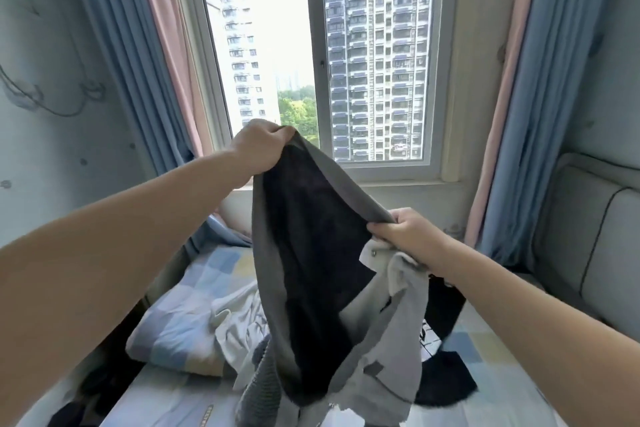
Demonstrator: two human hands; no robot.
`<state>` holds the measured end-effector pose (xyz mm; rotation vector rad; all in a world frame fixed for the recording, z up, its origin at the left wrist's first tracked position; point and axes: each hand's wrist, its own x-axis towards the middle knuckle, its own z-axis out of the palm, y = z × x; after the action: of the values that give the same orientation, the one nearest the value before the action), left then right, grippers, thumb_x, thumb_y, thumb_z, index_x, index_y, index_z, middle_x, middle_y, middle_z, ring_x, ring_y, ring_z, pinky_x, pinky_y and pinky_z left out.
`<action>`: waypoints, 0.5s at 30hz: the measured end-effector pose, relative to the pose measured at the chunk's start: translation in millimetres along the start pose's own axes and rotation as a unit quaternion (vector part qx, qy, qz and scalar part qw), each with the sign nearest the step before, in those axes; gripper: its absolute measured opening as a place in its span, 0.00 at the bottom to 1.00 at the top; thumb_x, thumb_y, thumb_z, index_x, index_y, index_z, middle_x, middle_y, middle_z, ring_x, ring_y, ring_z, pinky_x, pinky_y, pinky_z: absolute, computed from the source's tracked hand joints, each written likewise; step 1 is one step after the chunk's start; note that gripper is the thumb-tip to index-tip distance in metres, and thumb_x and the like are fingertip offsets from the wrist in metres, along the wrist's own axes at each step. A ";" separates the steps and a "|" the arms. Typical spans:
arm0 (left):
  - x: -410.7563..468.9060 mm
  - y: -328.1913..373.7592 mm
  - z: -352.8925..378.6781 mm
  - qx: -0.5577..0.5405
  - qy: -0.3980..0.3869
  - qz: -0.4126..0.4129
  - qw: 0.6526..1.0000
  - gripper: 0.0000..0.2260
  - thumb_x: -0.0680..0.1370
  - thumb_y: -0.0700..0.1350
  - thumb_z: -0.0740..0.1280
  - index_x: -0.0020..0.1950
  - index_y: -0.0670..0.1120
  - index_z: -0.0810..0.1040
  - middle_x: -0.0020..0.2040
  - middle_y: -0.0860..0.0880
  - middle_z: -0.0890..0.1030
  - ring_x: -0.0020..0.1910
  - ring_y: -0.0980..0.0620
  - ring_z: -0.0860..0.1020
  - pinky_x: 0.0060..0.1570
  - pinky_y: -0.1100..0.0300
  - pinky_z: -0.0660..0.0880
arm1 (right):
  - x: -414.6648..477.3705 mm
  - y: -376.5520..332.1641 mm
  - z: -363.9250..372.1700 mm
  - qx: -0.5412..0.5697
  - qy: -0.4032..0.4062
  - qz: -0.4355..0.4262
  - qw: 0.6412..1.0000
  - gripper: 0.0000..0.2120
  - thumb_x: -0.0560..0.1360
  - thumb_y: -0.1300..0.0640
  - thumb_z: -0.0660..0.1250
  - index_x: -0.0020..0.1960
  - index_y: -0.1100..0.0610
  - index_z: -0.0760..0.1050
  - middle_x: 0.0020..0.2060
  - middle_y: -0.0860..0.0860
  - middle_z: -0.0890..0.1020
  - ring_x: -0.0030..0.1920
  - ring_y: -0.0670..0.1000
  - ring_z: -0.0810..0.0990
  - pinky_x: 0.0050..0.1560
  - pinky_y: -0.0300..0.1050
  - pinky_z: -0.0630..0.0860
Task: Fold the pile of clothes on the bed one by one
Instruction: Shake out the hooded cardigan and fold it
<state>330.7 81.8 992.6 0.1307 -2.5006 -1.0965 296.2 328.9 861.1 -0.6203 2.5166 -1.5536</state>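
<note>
Our forearms are reaching forward from the lower corners, and between them we are holding up a dark garment with a grey edge. Our left hand is gripping one end of that edge, raised high, fingers curled round the cloth. Our right hand is clutching the other end lower down, fingers likewise closed on the fabric. The garment is hanging from both hands, with its lower end reaching down to the pile of clothes, a jumble of grey, white and black pieces. That pile is lying on the bed, beside a checked pillow on our left. Beyond the bed we are facing a window framed by blue and pink curtains, with tower blocks outside.
</note>
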 end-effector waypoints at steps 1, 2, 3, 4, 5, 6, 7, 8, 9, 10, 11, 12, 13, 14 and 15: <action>1.4 -13.2 -0.4 -0.013 -0.001 -0.010 1.000 0.11 0.83 0.49 0.64 0.54 0.43 0.83 0.42 0.44 0.83 0.41 0.44 0.80 0.39 0.52 0.81 | 2.6 -12.9 6.6 0.064 -0.004 0.000 0.998 0.17 0.80 0.60 0.66 0.33 0.56 0.69 0.26 0.50 0.72 0.27 0.48 0.69 0.31 0.41 0.67; 0.8 -25.6 1.1 -0.038 -0.027 -0.028 0.999 0.08 0.83 0.46 0.65 0.57 0.45 0.81 0.44 0.45 0.83 0.42 0.45 0.81 0.39 0.55 0.81 | 5.6 -25.9 11.7 0.121 -0.003 0.000 0.993 0.15 0.81 0.60 0.65 0.34 0.57 0.73 0.26 0.50 0.74 0.28 0.49 0.71 0.30 0.40 0.69; -1.9 -37.7 4.5 -0.060 -0.066 -0.046 0.995 0.08 0.82 0.45 0.66 0.60 0.46 0.79 0.49 0.44 0.84 0.46 0.46 0.82 0.44 0.55 0.82 | 10.0 -38.3 16.3 0.169 0.003 0.002 0.986 0.12 0.81 0.61 0.65 0.40 0.60 0.78 0.28 0.51 0.77 0.29 0.49 0.74 0.30 0.39 0.72; -6.6 -48.4 8.2 -0.062 -0.103 -0.046 0.992 0.11 0.82 0.47 0.67 0.63 0.47 0.77 0.55 0.43 0.83 0.50 0.46 0.81 0.50 0.54 0.81 | 14.6 -49.1 20.2 0.201 0.008 0.004 0.979 0.09 0.81 0.61 0.65 0.47 0.63 0.81 0.33 0.54 0.79 0.32 0.50 0.77 0.33 0.39 0.74; -15.1 -56.7 11.5 -0.049 -0.126 -0.032 0.990 0.13 0.81 0.51 0.68 0.63 0.48 0.75 0.58 0.44 0.82 0.52 0.48 0.80 0.53 0.52 0.79 | 18.1 -57.7 24.3 0.223 0.016 0.010 0.975 0.09 0.81 0.60 0.65 0.51 0.66 0.81 0.38 0.56 0.80 0.35 0.50 0.78 0.35 0.41 0.76; -23.3 -63.9 13.0 -0.046 -0.129 -0.010 0.990 0.15 0.81 0.56 0.67 0.62 0.47 0.75 0.59 0.44 0.81 0.52 0.49 0.79 0.57 0.49 0.78 | 22.1 -63.3 29.8 0.233 0.030 0.023 0.972 0.09 0.82 0.60 0.65 0.51 0.66 0.80 0.40 0.57 0.80 0.36 0.51 0.79 0.37 0.42 0.77; -32.1 -69.8 13.5 -0.071 -0.141 0.004 0.987 0.19 0.79 0.59 0.66 0.61 0.46 0.76 0.57 0.44 0.82 0.52 0.49 0.80 0.60 0.45 0.78 | 25.4 -67.5 36.3 0.241 0.049 0.034 0.969 0.09 0.82 0.60 0.64 0.49 0.65 0.80 0.40 0.58 0.80 0.36 0.52 0.80 0.38 0.43 0.78; -40.0 -75.4 13.2 -0.116 -0.175 0.007 0.978 0.22 0.77 0.62 0.66 0.59 0.45 0.77 0.56 0.44 0.83 0.52 0.48 0.81 0.62 0.42 0.77 | 28.8 -69.3 42.8 0.246 0.068 0.043 0.966 0.10 0.82 0.61 0.64 0.47 0.64 0.80 0.39 0.57 0.80 0.37 0.53 0.80 0.38 0.44 0.78; -48.8 -80.6 11.9 -0.161 -0.229 -0.002 0.960 0.26 0.75 0.65 0.67 0.57 0.44 0.78 0.54 0.44 0.84 0.52 0.47 0.82 0.63 0.42 0.77 | 31.8 -71.0 50.3 0.253 0.086 0.050 0.962 0.11 0.82 0.61 0.63 0.45 0.63 0.80 0.38 0.56 0.81 0.36 0.53 0.80 0.38 0.44 0.78; -57.3 -86.5 11.2 -0.177 -0.282 -0.008 0.943 0.28 0.73 0.68 0.69 0.57 0.45 0.79 0.54 0.45 0.84 0.52 0.47 0.83 0.62 0.44 0.78 | 35.6 -72.9 58.3 0.267 0.106 0.057 0.956 0.12 0.83 0.62 0.62 0.43 0.62 0.80 0.36 0.55 0.81 0.36 0.52 0.80 0.38 0.44 0.78; -65.0 -94.6 13.7 -0.159 -0.314 -0.006 0.936 0.28 0.71 0.68 0.72 0.58 0.46 0.80 0.54 0.46 0.85 0.52 0.48 0.83 0.60 0.46 0.79 | 38.4 -75.9 65.2 0.280 0.126 0.064 0.950 0.12 0.83 0.62 0.62 0.43 0.61 0.80 0.36 0.55 0.81 0.36 0.53 0.80 0.38 0.45 0.78; -70.8 -104.8 18.7 -0.139 -0.331 -0.002 0.933 0.27 0.70 0.65 0.74 0.59 0.47 0.80 0.55 0.47 0.85 0.52 0.49 0.83 0.60 0.46 0.79 | 42.5 -78.4 71.5 0.293 0.147 0.073 0.942 0.12 0.82 0.62 0.63 0.43 0.61 0.80 0.36 0.56 0.81 0.37 0.54 0.80 0.38 0.46 0.79; -76.2 -113.9 24.5 -0.131 -0.338 0.001 0.932 0.24 0.71 0.59 0.75 0.60 0.47 0.81 0.55 0.47 0.85 0.53 0.50 0.83 0.61 0.45 0.79 | 46.4 -81.4 77.2 0.309 0.165 0.086 0.933 0.11 0.82 0.61 0.64 0.43 0.61 0.80 0.38 0.57 0.81 0.37 0.55 0.81 0.39 0.47 0.79; -80.1 -123.4 31.9 -0.140 -0.343 0.001 0.929 0.21 0.72 0.54 0.76 0.62 0.45 0.81 0.56 0.47 0.85 0.55 0.48 0.84 0.62 0.44 0.78 | 51.2 -83.5 82.2 0.325 0.182 0.097 0.923 0.10 0.82 0.61 0.64 0.44 0.62 0.80 0.39 0.58 0.82 0.38 0.55 0.81 0.40 0.47 0.79; -82.8 -132.8 37.0 -0.153 -0.341 0.005 0.927 0.21 0.72 0.51 0.75 0.62 0.44 0.82 0.56 0.46 0.85 0.57 0.46 0.83 0.62 0.43 0.78 | 55.4 -85.4 87.3 0.337 0.193 0.106 0.915 0.08 0.81 0.60 0.65 0.47 0.62 0.80 0.41 0.59 0.82 0.39 0.56 0.81 0.40 0.48 0.79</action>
<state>381.6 36.1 847.1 -0.4277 -2.8387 -1.7451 296.7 201.0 901.5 0.0631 1.9296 -2.4336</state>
